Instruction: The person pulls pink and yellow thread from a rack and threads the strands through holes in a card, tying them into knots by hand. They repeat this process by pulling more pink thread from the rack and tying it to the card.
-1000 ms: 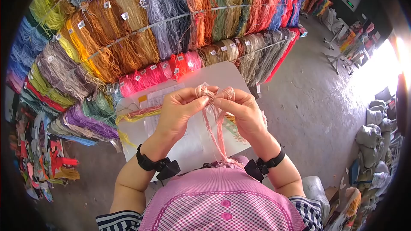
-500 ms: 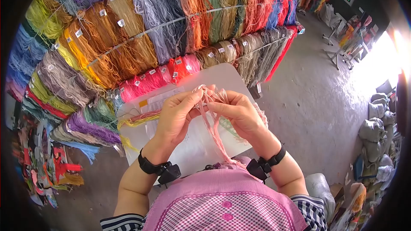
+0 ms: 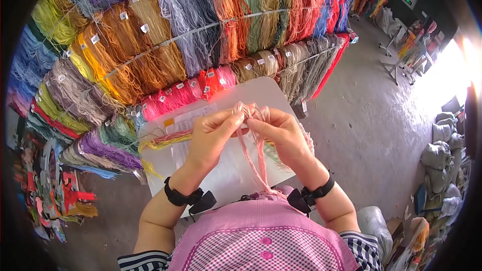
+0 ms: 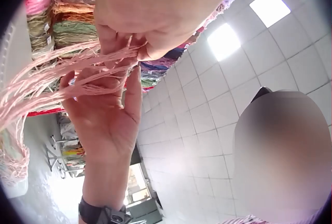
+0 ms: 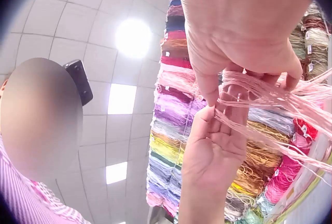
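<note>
Pale pink yarn (image 3: 260, 158) is held up between both hands above the white table, its strands hanging down toward the apron. The left hand (image 3: 213, 133) pinches the yarn between thumb and curled fingers. Close beside it, the right hand (image 3: 283, 135) pinches the same yarn, thumb tip near the left thumb. In the left wrist view, pink strands (image 4: 46, 81) run from the fingers out to the left. The right wrist view shows strands (image 5: 280, 99) looped over the fingers and spreading right; how they cross between the fingertips is unclear.
A white table (image 3: 216, 170) carries printed sheets and yellow and red yarn (image 3: 165, 140) left of the hands. Racks of coloured yarn hanks (image 3: 201, 20) stand beyond it. Grey sacks (image 3: 436, 155) lie on the floor at the right.
The hands first parted slightly and lowered, with the yarn loops loosening, then drew closer together again, thumbs near each other. The yarn stays in both hands.
</note>
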The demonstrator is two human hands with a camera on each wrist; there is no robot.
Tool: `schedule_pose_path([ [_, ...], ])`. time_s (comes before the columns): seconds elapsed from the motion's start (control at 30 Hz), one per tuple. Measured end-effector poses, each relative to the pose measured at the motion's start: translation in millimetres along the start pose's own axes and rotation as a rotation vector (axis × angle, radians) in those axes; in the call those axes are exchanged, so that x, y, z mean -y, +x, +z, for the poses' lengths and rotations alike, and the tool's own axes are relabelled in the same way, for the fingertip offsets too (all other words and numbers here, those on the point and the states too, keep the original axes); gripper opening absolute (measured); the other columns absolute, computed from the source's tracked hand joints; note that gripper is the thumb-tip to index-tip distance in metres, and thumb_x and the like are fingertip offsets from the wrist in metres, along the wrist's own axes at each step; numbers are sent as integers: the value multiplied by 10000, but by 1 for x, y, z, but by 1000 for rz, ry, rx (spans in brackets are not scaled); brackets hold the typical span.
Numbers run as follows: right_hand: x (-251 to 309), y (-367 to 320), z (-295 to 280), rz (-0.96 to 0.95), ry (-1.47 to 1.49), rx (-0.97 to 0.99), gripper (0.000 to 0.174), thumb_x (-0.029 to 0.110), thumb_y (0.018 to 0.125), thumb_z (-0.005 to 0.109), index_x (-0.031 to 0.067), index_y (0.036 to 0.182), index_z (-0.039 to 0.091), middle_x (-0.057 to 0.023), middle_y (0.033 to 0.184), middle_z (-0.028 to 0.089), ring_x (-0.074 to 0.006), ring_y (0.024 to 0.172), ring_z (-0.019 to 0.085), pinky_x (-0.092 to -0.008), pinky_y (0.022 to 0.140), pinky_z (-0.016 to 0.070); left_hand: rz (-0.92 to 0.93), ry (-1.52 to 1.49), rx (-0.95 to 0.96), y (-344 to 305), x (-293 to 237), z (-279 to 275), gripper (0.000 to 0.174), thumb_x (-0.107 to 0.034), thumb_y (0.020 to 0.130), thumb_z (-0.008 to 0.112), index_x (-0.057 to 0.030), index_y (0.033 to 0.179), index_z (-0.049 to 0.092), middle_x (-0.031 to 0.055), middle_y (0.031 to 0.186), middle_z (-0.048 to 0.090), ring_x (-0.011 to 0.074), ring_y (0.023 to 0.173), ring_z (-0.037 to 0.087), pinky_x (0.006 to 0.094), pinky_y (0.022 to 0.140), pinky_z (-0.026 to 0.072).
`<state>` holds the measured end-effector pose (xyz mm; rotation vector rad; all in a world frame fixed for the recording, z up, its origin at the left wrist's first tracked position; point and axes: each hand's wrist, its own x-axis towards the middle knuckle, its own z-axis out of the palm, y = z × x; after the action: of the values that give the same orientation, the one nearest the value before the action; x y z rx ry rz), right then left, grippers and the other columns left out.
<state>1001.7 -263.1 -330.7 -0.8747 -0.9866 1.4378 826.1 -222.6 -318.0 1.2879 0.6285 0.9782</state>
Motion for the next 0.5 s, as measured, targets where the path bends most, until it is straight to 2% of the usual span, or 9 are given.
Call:
schedule_pose_path([
  [0.07, 0, 2, -2, -26, 22, -26, 264, 185, 931, 659, -11, 1107, 672, -23, 957, 680, -65, 879, 587, -228, 814, 435, -165, -37, -55, 0, -4, -1, 377, -289, 1025, 489, 17, 1165, 659, 119, 1233, 632, 172, 1088, 623, 338, 901, 547],
  [0.13, 2, 1, -7, 49, 185, 28, 250, 182, 935, 656, -16, 1087, 682, -11, 938, 673, -58, 861, 573, -231, 798, 434, -168, -98, -48, 0, -6, -1, 413, -321, 1031, 468, 16, 1197, 639, 108, 1233, 631, 165, 1091, 619, 332, 888, 549],
  [0.27, 6, 3, 5, 68, 58, 13, 236, 159, 919, 673, -25, 1066, 691, -23, 934, 679, -75, 869, 588, -246, 812, 449, -183, -235, 6, 1, -9, 3, 491, -384, 1041, 419, 18, 1267, 588, 98, 1249, 621, 157, 1100, 611, 320, 860, 552],
  [0.4, 6, 1, 5, 57, 1, 60, 243, 134, 891, 698, -31, 1069, 694, -38, 948, 690, -91, 878, 607, -268, 853, 466, -151, -154, 3, -1, -4, 6, 440, -343, 1034, 451, 11, 1236, 615, 108, 1254, 624, 153, 1088, 618, 315, 854, 550],
  [0.47, 5, 1, 4, 52, 8, 67, 239, 126, 883, 706, -30, 1064, 697, -43, 956, 693, -94, 883, 611, -274, 866, 470, -141, -72, -40, -1, -2, 5, 382, -280, 1014, 497, 32, 1189, 632, 128, 1156, 670, 172, 989, 669, 310, 838, 561],
  [0.5, 6, 0, 4, 51, -2, 60, 228, 119, 882, 705, -28, 1056, 698, -43, 955, 693, -92, 882, 612, -269, 862, 472, -141, -72, -43, -1, -1, 4, 382, -280, 1014, 497, 32, 1189, 632, 128, 1156, 670, 172, 989, 669, 310, 838, 561],
])
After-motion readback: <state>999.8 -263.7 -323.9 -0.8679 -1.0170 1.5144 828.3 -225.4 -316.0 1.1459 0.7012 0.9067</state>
